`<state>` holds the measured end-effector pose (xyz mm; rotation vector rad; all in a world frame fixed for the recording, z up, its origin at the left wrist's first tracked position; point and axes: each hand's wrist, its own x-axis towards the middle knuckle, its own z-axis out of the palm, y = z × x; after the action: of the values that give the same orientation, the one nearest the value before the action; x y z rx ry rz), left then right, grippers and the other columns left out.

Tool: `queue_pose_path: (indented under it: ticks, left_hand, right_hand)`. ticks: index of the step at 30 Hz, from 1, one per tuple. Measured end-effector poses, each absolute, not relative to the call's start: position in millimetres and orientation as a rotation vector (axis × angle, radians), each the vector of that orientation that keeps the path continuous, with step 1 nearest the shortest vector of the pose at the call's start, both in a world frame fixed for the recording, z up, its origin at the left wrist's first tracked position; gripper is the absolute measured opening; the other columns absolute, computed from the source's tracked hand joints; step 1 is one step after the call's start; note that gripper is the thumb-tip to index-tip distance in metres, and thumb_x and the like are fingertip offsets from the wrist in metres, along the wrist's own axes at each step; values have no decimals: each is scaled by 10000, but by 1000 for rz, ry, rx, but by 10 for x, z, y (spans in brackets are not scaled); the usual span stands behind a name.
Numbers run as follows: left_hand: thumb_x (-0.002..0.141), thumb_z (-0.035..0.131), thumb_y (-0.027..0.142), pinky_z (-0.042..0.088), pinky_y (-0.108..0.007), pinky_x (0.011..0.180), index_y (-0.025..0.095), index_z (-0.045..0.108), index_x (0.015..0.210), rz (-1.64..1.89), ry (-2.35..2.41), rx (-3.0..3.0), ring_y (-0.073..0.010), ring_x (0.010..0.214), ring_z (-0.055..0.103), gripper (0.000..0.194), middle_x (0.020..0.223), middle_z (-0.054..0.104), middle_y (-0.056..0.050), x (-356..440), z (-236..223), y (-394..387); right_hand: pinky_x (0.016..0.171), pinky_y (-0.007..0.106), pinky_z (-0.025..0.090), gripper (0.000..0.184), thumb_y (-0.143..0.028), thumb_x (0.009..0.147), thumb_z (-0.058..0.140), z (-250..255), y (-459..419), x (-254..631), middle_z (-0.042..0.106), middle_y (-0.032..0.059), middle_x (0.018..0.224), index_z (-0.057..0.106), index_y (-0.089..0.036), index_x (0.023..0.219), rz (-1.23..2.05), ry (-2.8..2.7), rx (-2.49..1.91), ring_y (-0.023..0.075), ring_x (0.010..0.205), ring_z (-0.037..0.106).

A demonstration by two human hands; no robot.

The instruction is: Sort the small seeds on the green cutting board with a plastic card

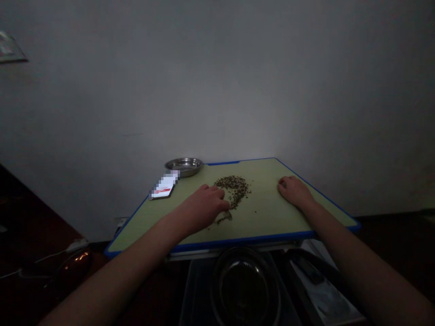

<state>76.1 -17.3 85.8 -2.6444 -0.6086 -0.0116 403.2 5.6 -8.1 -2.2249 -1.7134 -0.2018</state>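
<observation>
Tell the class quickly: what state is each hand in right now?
Left hand: curled beside the small dark bits; whether it holds anything cannot be told.
Right hand: loosely curled at the tabletop; whether it holds anything cannot be told.

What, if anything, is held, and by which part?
That cannot be told: the left hand curls beside the small dark grains, its grip hidden; the right hand is at the tabletop, palm hidden.

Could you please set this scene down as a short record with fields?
Surface: pale green tabletop with blue edging
Left hand: fingers bent, at the pile's near left side; grip unclear
Right hand: curled at the tabletop's right side; contents unclear
Pile: small dark granules, loosely scattered
Far left: shallow metal bowl, smartphone nearer
Behind: grey wall
Lighting: dim
</observation>
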Motion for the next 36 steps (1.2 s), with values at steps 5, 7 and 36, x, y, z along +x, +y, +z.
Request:
queue_pose_path:
  ticks: [5, 7, 36]
  left_hand:
    - [822, 573, 112, 380, -322, 722, 240, 678, 880, 15, -537, -2634, -176, 789, 554, 176, 855, 629, -44, 875, 868, -155]
    - [825, 565, 109, 380, -320, 715, 238, 680, 888, 0, -524, -2634, -174, 778, 556, 185, 855, 633, -45, 926, 887, -118]
    - [882, 495, 242, 440, -274, 767, 223, 708, 906, 17, -751, -3009, -147, 810, 594, 215, 905, 674, -49, 874, 949, 130]
  right_hand:
    - [823, 328, 413, 305, -298, 877, 435, -86, 72, 4041, 626, 158, 1074, 637, -149, 1049, -191, -1701, -2235, 260, 993, 591]
    - [821, 329, 412, 305, -298, 875, 439, -88, 76, 4044, 624, 158, 1079, 638, -150, 1052, -189, -1700, -2239, 260, 988, 592]
    - [837, 323, 414, 301, -306, 884, 443, -53, 49, 4024, 621, 147, 1086, 638, -158, 1059, -162, -1691, -2236, 253, 1008, 583]
